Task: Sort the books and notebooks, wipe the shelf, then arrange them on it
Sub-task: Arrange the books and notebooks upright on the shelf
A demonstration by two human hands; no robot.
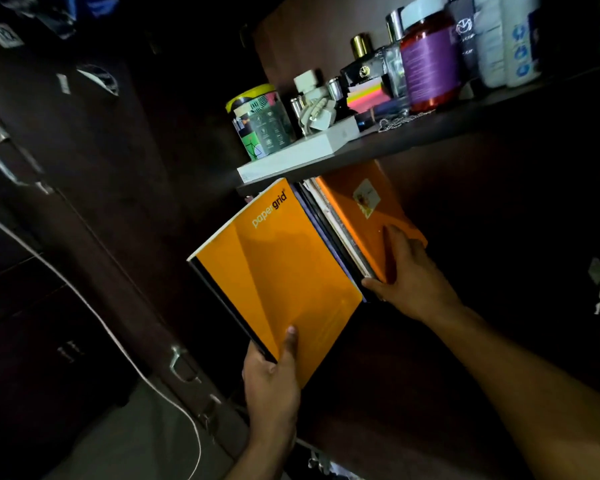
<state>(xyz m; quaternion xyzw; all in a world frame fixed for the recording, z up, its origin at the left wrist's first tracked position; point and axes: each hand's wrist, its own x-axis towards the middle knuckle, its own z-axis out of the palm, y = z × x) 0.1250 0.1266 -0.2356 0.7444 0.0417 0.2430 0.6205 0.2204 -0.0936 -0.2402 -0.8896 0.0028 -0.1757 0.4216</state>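
An orange "papergrid" notebook (278,271) with a black spine tilts out of the lower shelf compartment. My left hand (274,382) grips its bottom corner, thumb on the cover. To its right stands a row of several books and notebooks (329,233), ending in another orange notebook (357,209) with a small sticker. My right hand (409,282) holds the near edge of that row, thumb against its left side and fingers on the orange cover. The dark shelf board (430,133) runs above them.
The upper shelf carries a patterned tin (257,123), a flat white box (298,154), a white charger (317,105), sticky notes (366,95), perfume bottles (364,64) and a purple-labelled bottle (430,64). Dark drawers with metal handles (4,161) stand left; a white cable (94,317) hangs there.
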